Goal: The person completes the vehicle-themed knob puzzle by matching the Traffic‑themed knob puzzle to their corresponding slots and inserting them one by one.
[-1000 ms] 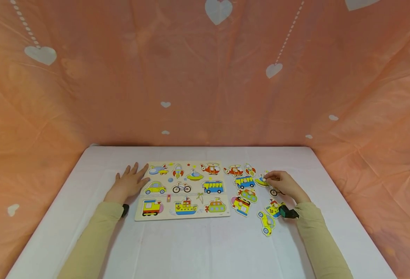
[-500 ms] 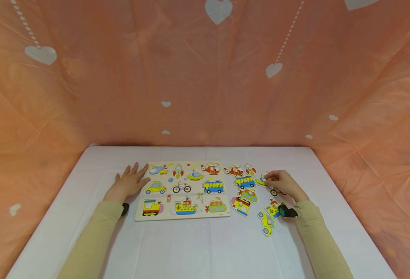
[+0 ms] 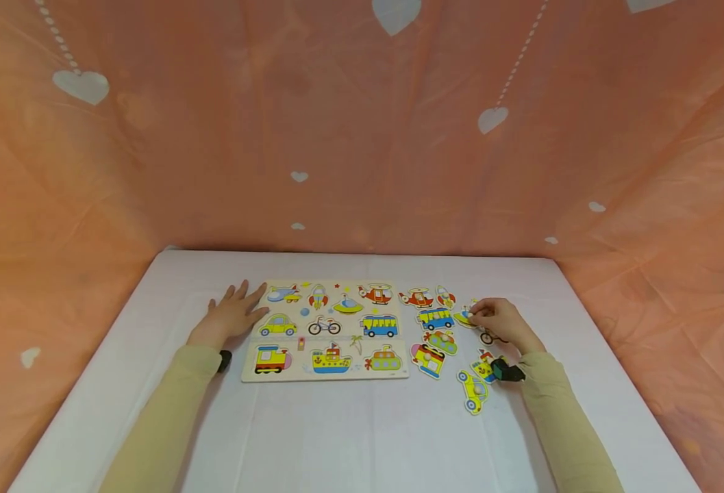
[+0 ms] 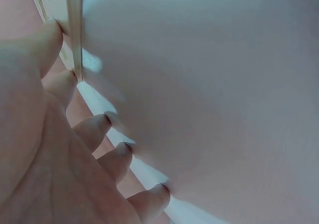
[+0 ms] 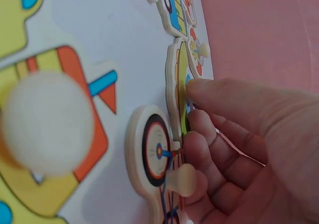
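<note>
Bike piece (image 3: pixel 487 337) towards right edge of desk (image 3: pixel 611 411) is part-hidden by right hand (image 3: pixel 506 323), boat piece (image 5: pixel 94 142) cut off in right wrist view, its knob (image 5: pixel 47 123) blurred.

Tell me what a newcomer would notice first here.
Probably the colourful puzzle board on the white table, the left hand at its upper left corner. To its right lie loose vehicle pieces, where the right hand pinches the flying saucer piece. Behind hangs an orange backdrop with white hearts.

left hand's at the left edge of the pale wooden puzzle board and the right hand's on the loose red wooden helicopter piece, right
Not quite: the right hand is on the loose yellow-green wooden saucer piece, as the head view shows. The left hand is at the left edge of the board.
</note>
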A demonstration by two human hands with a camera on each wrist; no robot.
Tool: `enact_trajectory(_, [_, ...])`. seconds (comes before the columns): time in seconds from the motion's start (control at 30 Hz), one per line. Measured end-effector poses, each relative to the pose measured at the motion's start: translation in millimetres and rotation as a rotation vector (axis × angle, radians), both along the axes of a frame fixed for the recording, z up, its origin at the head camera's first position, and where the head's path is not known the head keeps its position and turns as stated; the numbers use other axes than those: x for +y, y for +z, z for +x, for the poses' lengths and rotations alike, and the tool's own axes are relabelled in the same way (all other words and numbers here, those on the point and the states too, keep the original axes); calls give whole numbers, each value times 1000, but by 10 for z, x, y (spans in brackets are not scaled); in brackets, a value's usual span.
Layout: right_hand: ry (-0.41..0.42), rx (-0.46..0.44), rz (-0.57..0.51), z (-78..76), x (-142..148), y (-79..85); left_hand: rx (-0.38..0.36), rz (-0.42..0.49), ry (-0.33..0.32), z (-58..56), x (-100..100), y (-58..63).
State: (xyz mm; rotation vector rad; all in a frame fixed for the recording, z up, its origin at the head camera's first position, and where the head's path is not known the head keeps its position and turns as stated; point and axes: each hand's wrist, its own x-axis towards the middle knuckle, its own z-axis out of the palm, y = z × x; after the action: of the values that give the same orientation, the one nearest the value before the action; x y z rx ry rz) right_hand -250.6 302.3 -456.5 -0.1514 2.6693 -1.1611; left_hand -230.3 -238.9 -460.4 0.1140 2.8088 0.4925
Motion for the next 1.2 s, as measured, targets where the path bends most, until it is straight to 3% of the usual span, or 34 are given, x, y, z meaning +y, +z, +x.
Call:
enact_trajectory(0.93, [-4,48,5,2,0,-14,-16,-2,6,5,23,55])
enact_trajectory(1.2, [-36,1,16,-3,7,-17,-21,-3,3,-8,13,34])
